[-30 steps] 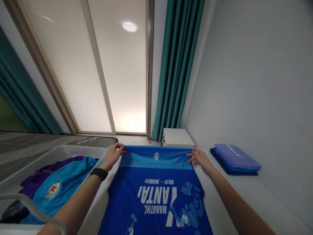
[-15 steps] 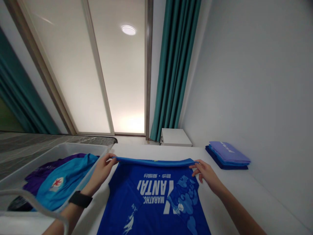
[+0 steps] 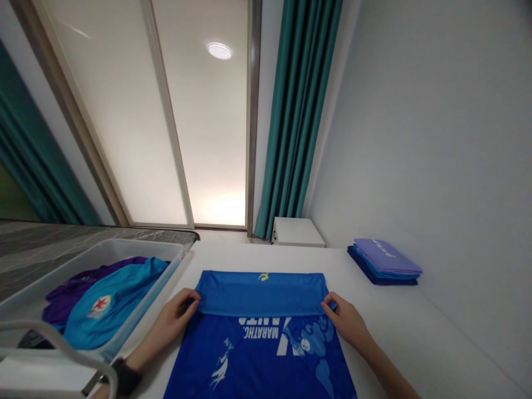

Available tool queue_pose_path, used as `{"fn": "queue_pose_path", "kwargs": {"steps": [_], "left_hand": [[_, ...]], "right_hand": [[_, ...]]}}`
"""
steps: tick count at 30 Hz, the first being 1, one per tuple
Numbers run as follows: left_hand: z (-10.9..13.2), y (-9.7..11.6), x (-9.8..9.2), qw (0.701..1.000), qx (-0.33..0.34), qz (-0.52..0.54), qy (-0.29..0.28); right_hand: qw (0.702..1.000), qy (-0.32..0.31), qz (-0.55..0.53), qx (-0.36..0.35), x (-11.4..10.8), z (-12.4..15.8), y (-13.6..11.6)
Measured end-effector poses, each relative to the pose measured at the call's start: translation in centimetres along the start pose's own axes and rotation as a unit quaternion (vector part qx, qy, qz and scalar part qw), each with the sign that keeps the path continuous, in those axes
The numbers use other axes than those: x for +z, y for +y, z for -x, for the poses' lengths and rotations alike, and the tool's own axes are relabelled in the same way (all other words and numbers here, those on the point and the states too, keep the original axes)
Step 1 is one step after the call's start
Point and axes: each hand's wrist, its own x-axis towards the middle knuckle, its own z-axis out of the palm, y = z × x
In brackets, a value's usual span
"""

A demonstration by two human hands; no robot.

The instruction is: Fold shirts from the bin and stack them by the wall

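Observation:
A blue printed T-shirt (image 3: 261,343) lies on the white table (image 3: 233,256), its lettering upside down to me. The far end is folded toward me as a lighter blue band with a small yellow mark, covering part of the print. My left hand (image 3: 179,313) pinches the left end of that folded edge. At the right end, my right hand (image 3: 343,318) pinches the same edge between thumb and fingers. A black band (image 3: 127,377) is around my left wrist.
A white plastic bin (image 3: 137,244) with purple and light blue clothes (image 3: 112,302) stands on the left, its pale handle (image 3: 54,335) in front. Folded clothes (image 3: 384,260) are stacked at the right by the wall. A white cabinet (image 3: 297,231) is behind the table.
Both hands have moved toward me with the shirt's far edge. The narrow rolled strip is now a wide flat fold that covers the upper lettering.

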Motion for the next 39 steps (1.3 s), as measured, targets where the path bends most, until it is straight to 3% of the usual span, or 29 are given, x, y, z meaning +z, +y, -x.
{"fn": "queue_pose_path", "kwargs": {"steps": [6,11,16,23,28,39], "left_hand": [[-1.3,0.0,0.2,0.999,0.030,-0.039,-0.012],[-3.3,-0.8,0.8,0.998,0.044,-0.040,-0.010],[-5.0,-2.0,1.4,1.000,0.017,-0.008,0.024],[-4.3,-2.0,1.0,0.998,0.023,-0.006,0.050],[-4.3,-1.9,1.2,0.998,-0.007,-0.036,0.051],[-4.4,-2.3,0.7,0.997,-0.027,0.021,0.073]], "right_hand": [[0.997,0.013,0.074,-0.013,0.8,-0.4,0.0],[0.997,0.013,0.077,-0.023,0.8,-2.7,0.0],[0.998,0.020,0.064,-0.020,1.0,-4.8,-0.1],[0.996,0.084,0.008,0.006,1.8,-4.7,0.6],[0.993,0.112,-0.043,-0.004,1.8,-4.5,1.0],[0.990,0.121,-0.070,-0.021,1.4,-4.6,1.5]]}}
